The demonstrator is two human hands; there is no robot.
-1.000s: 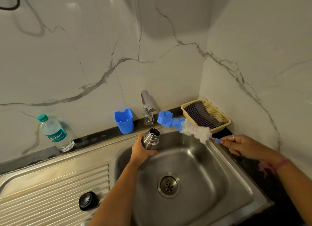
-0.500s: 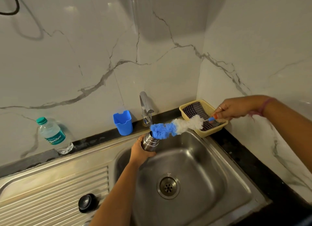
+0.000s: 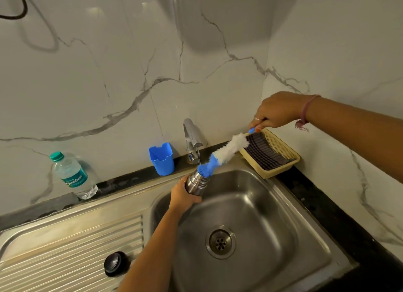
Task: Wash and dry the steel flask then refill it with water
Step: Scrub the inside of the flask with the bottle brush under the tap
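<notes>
Dark worktop (image 3: pixel 340 206): water bottle (image 3: pixel 73 175) at back-left edge, blue cup (image 3: pixel 161 158) mid-back, yellow basket (image 3: pixel 272 155) in back-right corner

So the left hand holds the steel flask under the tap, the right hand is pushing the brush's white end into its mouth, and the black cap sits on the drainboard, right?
Not quite. In the head view the blue end of the brush is at the mouth of the steel flask; the white part sits up near the right hand. The rest holds: the left hand holds the flask under the tap, and the black cap sits on the drainboard.

Blue cup (image 3: pixel 161 158), plastic bottle (image 3: pixel 73 176), basket (image 3: pixel 281 160) behind sink.
</notes>
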